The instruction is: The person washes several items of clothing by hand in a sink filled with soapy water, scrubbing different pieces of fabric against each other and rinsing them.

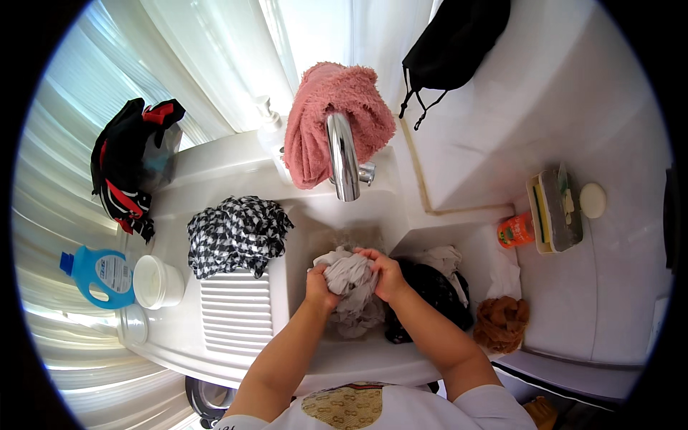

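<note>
A bunched light-grey cloth (349, 275) is held between my two hands over the white sink (304, 222). My left hand (321, 288) grips its left side with bent fingers. On the opposite side, my right hand (388, 276) is closed on the same cloth. Lower folds of it hang down into the basin, and its exact kind of garment cannot be made out. Right beside my right hand lies a heap of black clothes (428, 297), with a whitish piece (441, 259) behind it. The chrome faucet (344, 161) stands beyond my hands, with a pink towel (315, 122) draped around it.
A black-and-white checked garment (240, 233) lies above the ribbed washboard (236, 315) at left. Farther left are a white tub (159, 282) and a blue detergent jug (100, 276). A brown cloth (502, 326), an orange container (515, 229) and a sponge holder (555, 211) sit at right.
</note>
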The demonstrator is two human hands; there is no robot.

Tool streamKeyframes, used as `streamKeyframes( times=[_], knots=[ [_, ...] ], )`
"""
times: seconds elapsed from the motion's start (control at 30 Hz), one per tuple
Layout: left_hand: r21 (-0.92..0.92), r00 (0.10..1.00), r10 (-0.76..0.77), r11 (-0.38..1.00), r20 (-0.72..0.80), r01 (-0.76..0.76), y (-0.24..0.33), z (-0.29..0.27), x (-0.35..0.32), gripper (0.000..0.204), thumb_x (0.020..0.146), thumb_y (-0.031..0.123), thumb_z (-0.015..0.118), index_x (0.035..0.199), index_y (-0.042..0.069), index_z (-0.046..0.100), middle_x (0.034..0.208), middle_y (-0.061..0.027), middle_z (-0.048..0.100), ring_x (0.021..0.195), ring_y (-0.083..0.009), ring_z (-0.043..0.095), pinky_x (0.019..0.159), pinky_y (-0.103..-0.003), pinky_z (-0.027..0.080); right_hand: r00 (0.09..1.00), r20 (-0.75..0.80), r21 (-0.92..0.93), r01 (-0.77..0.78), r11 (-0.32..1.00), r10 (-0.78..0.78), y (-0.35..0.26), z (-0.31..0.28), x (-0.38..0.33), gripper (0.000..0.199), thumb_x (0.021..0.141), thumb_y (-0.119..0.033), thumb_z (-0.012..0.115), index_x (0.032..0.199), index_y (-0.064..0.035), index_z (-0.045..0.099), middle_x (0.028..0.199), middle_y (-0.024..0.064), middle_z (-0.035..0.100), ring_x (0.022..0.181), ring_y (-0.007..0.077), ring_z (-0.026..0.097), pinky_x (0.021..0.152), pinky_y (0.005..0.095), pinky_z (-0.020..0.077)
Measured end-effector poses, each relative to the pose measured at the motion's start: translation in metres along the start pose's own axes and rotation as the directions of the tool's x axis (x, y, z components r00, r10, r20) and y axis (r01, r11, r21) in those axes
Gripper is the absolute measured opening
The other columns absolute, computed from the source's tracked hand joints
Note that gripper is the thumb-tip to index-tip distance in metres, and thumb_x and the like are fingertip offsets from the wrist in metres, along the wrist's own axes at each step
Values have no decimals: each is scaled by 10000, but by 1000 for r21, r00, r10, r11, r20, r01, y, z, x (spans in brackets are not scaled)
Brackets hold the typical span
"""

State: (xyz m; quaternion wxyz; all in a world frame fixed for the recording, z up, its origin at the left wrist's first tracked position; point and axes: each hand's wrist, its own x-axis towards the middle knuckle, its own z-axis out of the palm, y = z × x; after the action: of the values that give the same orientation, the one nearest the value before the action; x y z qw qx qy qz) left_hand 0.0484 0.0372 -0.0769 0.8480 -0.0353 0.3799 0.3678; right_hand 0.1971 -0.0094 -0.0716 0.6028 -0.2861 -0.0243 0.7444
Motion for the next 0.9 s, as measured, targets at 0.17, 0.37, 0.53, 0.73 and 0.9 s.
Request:
streamKeyframes(
  times=[0.17, 0.37, 0.53, 0.73, 0.9],
  knots=[
    [-7, 982, -5, 1000, 189, 6, 6, 5, -13, 456, 873, 484, 465, 945, 47, 575, 922, -128, 620, 853, -274, 607, 808, -404, 492, 733, 320, -897, 438, 58, -600, 64, 39, -23, 302, 773, -223, 646, 997, -39, 561, 974, 164, 530, 979, 299, 537, 850, 399, 433],
    [70, 999, 51, 996, -20, -49, -19, 3, -21, 278, 875, 364, 444, 898, 121, 577, 900, -64, 629, 806, -238, 610, 756, -362, 496, 611, 15, -980, 167, 110, -791, 57, 25, 12, 238, 718, -191, 686, 764, 7, 562, 911, 167, 532, 857, 356, 541, 757, 405, 445],
    [56, 819, -77, 997, 569, 54, 10, -41, 1, 279, 906, 363, 404, 918, 147, 580, 916, -42, 630, 850, -204, 607, 722, -344, 503, 446, 562, -783, 559, -273, -697, 83, 54, -16, 187, 707, -137, 665, 761, -4, 546, 878, 146, 568, 789, 346, 530, 712, 404, 435],
    [41, 997, 41, 998, -57, -39, -25, -4, -22, 330, 889, 402, 438, 906, 104, 580, 876, -81, 619, 822, -227, 603, 762, -381, 504, 571, 121, -984, 176, -23, -812, 65, 22, 18, 165, 666, -103, 650, 713, -19, 515, 776, 149, 551, 679, 350, 532, 612, 409, 446],
    [6, 918, -265, 961, 296, 275, 5, -44, 0, 269, 871, 348, 500, 820, 95, 574, 746, -69, 613, 692, -226, 603, 647, -357, 509, 583, 581, -783, 591, -194, -567, 85, 67, -36, 172, 715, -118, 613, 610, -42, 500, 657, 123, 525, 668, 353, 512, 625, 420, 427]
  ],
)
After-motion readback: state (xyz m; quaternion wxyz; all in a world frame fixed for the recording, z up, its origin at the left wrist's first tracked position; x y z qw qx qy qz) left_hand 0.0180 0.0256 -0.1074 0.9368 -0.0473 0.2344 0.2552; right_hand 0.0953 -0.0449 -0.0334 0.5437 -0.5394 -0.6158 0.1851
